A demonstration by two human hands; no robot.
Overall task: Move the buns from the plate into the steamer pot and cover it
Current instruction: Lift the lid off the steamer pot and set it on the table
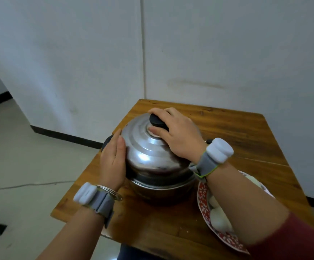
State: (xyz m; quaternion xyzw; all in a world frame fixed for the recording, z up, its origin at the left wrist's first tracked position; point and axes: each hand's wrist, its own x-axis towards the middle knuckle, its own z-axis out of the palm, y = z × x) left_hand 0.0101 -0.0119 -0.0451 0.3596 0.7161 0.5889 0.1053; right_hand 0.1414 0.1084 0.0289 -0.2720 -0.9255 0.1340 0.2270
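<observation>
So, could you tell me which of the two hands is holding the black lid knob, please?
The right hand grips the black knob atop the steel lid; the left hand only rests flat against the lid's side.

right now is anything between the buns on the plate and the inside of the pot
Yes. The lid sits on the steamer pot, closing it, with the right hand on its knob. The buns remain on the plate beside it.

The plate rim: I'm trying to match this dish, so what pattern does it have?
Red with small white flowers on the plate rim, seen in the head view.
</observation>
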